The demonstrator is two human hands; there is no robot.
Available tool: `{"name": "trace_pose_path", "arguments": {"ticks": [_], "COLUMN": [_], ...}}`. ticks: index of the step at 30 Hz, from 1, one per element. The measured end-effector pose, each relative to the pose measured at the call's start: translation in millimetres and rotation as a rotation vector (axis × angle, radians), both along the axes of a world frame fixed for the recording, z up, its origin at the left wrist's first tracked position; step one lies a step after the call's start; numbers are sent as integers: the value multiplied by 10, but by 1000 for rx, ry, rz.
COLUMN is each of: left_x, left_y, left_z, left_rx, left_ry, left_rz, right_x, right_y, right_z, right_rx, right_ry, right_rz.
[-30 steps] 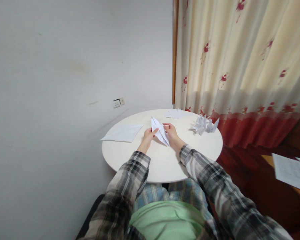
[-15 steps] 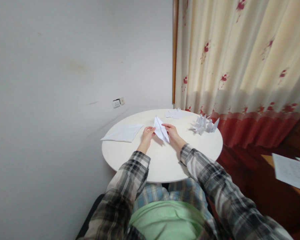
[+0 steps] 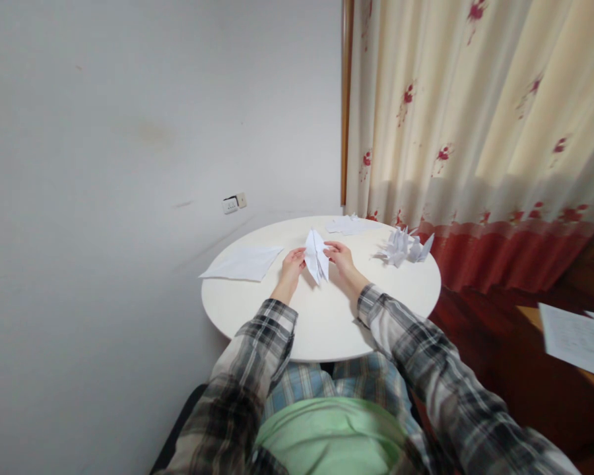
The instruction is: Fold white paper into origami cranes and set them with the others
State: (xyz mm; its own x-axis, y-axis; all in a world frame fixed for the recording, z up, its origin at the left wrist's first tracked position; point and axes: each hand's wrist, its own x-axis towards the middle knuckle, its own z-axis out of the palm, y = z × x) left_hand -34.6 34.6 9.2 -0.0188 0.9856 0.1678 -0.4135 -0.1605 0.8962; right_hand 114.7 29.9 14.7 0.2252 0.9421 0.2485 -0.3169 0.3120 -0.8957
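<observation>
Above the middle of the round white table (image 3: 257,316) I hold a folded piece of white paper (image 3: 317,256), a narrow diamond with a crease down its middle and a split lower end. My left hand (image 3: 293,264) pinches its left edge. On the opposite edge are the closed fingers of my right hand (image 3: 340,257). To the left lies flat white paper (image 3: 242,262). A cluster of folded paper cranes (image 3: 398,247) stands beyond my right hand, their pointed tips sticking up.
More white paper (image 3: 351,225) lies by the table's far edge. A wall with a socket (image 3: 230,205) borders the left side, and a flowered curtain (image 3: 440,119) hangs behind. At right, written sheets (image 3: 579,340) rest on a wooden surface.
The folded paper has turned a little between my hands, its lower end swinging left, so it now points more nearly straight toward me. Both hands have kept hold of it.
</observation>
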Motion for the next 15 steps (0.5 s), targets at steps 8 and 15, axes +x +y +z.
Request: {"name": "trace_pose_path", "arguments": {"ticks": [8,15], "left_x": [32,17], "left_y": [-44,77], "left_z": [31,-5], "left_rx": [-47,-66], "left_ry": [34,-20], "left_rz": [-76,-9], "right_x": [-49,4], "right_y": [3,25], "right_z": [4,-20], "right_rx": [71,19], "right_ry": [-65,-70], "right_rz": [37,-77]}}
